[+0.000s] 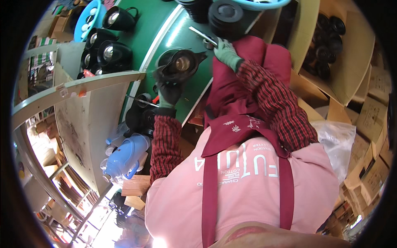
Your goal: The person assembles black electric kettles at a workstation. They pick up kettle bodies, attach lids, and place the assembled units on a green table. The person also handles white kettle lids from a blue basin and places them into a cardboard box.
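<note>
My left hand [169, 93], in a green and dark work glove, grips a black jug-shaped plastic shell [182, 65] from below, over the green bench [194, 84]. A shiny round part shows inside the shell's opening. My right hand [226, 53], in a green glove, is closed around a thin, flat metal tool [202, 34] that points up and left; its exact kind is unclear. Beside those fingers lies a small dark ring-shaped part [209, 43]. A stack of black round lids [225, 16] stands just beyond my right hand.
More black jugs [109, 53] stand at the far left of the bench near a blue basin [89, 20]. Another blue basin [262, 5] sits at the top. A carton [349, 53] on the right holds black round parts. A blue thermos jug [128, 155] is by my left elbow.
</note>
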Demonstrator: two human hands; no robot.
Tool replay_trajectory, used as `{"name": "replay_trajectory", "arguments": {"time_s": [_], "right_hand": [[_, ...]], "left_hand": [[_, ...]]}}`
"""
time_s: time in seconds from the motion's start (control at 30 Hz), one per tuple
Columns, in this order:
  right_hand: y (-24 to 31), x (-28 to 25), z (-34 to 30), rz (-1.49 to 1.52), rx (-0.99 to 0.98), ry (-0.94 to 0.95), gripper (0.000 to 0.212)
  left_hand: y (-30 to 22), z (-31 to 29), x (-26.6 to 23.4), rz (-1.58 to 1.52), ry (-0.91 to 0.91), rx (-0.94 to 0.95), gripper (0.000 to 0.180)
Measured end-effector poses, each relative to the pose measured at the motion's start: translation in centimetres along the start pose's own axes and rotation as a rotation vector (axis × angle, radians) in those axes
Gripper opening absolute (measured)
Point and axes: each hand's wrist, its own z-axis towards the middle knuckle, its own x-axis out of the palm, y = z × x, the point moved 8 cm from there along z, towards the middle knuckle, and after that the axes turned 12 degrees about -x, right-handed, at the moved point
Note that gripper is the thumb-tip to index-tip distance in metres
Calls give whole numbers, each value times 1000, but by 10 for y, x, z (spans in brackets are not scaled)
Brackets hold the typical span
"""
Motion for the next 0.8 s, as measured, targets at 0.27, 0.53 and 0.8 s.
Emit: {"name": "replay_trajectory", "arguments": {"time_s": [0.27, 0.53, 0.8], "right_hand": [[83, -42, -50, 353, -505, 85, 52], [109, -37, -51, 185, -484, -140, 46], [13, -235, 13, -137, -437, -825, 45]], "left_hand": [[36, 60, 7, -125, 182, -268, 69], [-47, 0, 61, 207, -426, 291, 74], [-53, -13, 93, 1015, -529, 564, 74]]}}
